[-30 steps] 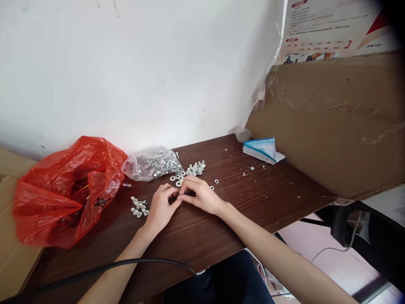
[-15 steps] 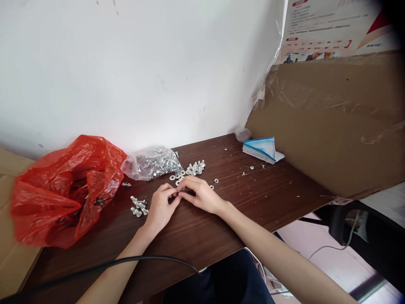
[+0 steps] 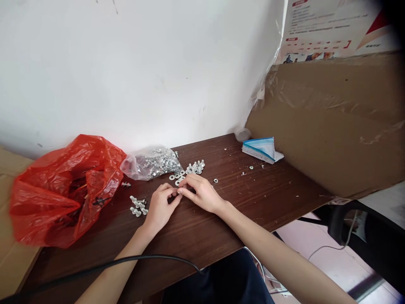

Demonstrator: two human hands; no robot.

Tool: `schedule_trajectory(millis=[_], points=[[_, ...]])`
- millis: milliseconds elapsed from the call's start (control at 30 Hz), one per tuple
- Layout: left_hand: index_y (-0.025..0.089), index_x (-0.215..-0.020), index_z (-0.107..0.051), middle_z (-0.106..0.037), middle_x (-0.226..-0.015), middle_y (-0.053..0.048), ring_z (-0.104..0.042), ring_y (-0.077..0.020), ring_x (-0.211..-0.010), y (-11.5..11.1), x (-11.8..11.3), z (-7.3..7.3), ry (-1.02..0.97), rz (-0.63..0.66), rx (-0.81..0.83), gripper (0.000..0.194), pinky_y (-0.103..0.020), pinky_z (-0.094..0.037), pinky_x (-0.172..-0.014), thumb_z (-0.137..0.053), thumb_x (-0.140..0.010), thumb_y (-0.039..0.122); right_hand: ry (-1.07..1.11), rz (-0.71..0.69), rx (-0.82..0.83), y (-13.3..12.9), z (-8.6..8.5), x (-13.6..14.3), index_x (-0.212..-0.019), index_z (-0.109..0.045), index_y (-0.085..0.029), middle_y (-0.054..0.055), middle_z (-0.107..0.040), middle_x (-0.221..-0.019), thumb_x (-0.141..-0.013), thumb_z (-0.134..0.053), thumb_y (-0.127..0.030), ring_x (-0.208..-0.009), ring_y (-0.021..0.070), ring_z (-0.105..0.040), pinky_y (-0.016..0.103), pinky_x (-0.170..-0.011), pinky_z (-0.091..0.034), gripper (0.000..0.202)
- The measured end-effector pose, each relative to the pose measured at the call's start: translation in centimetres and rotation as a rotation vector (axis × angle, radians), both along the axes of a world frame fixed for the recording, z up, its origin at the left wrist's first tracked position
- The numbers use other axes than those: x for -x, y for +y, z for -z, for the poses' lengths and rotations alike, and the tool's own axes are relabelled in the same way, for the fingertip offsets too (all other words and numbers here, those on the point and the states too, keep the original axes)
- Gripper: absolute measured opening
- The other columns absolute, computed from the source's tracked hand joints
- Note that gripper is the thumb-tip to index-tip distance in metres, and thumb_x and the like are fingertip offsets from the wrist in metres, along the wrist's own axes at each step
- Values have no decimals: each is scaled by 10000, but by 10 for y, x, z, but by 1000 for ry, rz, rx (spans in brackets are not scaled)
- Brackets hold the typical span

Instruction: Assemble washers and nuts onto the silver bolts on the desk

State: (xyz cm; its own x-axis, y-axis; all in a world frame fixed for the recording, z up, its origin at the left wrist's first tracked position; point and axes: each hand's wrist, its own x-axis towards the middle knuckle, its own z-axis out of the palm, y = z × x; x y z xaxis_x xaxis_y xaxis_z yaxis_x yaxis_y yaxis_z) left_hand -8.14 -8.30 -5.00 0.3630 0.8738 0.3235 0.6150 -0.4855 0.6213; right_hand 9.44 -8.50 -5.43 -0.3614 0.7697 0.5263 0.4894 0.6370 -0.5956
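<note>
Over the middle of the dark wooden table (image 3: 190,240), my left hand (image 3: 162,205) and my right hand (image 3: 201,195) meet at their fingertips. Both are pinched around a small metal piece (image 3: 179,191), mostly hidden by the fingers. Just beyond my hands lie flat washers (image 3: 171,177) and a group of upright bolts (image 3: 195,167). Left of my left hand is a small pile of bolts (image 3: 138,207). A single nut (image 3: 215,180) rests to the right of my right hand.
A red plastic bag (image 3: 47,202) stands at the left, beside a clear bag of metal parts (image 3: 158,162). A blue and white packet (image 3: 261,150) lies at the back right, by a cardboard sheet (image 3: 329,126). A black cable (image 3: 152,256) crosses in front.
My right fingers have shifted slightly at the pinch, and the small metal piece shows a brighter face. My left hand has barely moved.
</note>
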Motion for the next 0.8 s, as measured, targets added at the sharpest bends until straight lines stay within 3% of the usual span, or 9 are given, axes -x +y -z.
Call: schedule_trajectory(millis=[100,267,400,667,800], points=[[170,-756,-672,-560,-706,-13,-542,-143,-672,1,1,2,11,0,-2,116,-261,-435,-621,-583,-799,230,-37,14,-19,1,1,0,-867,-589,-186,45,-593,-844,-988,-386,-291,-812,158,-534,277,-746,-428,259],[173,-762,-668,-566,-717,-13,-545,-147,-696,1,1,3,18,4,-6,105,-263,-434,-634,-582,-800,217,-33,83,-25,1,0,-1,-727,-542,-187,32,-558,-751,-987,-378,-323,-724,155,-505,269,-671,-410,337],[172,-763,-670,-569,-715,-15,-549,-152,-699,0,1,1,31,4,-6,97,-265,-435,-639,-587,-798,208,-27,69,-6,0,-1,0,-786,-572,-182,35,-583,-791,-989,-382,-318,-758,152,-520,266,-703,-412,310],[158,-801,-673,-572,-745,-21,-553,-157,-732,1,2,4,46,4,3,105,-270,-435,-667,-583,-816,211,-61,92,15,1,1,1,-684,-519,-181,15,-542,-700,-982,-393,-324,-669,137,-492,247,-638,-362,355],[157,-811,-667,-572,-756,-22,-551,-158,-750,1,2,5,51,7,12,99,-272,-435,-681,-581,-822,203,-38,112,40,0,0,1,-726,-540,-179,20,-576,-731,-984,-388,-325,-699,136,-518,242,-670,-374,333]])
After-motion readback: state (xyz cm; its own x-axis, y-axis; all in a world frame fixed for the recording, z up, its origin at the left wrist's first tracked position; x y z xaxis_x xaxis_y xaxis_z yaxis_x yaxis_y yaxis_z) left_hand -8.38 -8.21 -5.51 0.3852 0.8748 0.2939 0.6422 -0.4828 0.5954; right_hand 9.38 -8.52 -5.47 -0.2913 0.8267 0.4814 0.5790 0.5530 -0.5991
